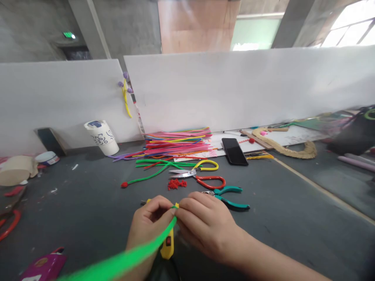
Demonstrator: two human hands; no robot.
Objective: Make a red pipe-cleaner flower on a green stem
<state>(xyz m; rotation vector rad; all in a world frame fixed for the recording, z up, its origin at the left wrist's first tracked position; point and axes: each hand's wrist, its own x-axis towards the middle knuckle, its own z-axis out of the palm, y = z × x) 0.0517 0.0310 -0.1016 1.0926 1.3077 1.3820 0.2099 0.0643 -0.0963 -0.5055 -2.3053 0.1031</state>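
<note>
Extending from fingers [197, 209], green pipe-cleaner [141, 251]

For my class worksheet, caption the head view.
Left hand and right hand pinch a green pipe cleaner near scissors and pliers.

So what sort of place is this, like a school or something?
I can't tell if it's a school, but it looks like a craft workroom: there's a pile of colourful fuzzy stems, scissors and a green fuzzy stem held between the left hand and right hand.
</note>
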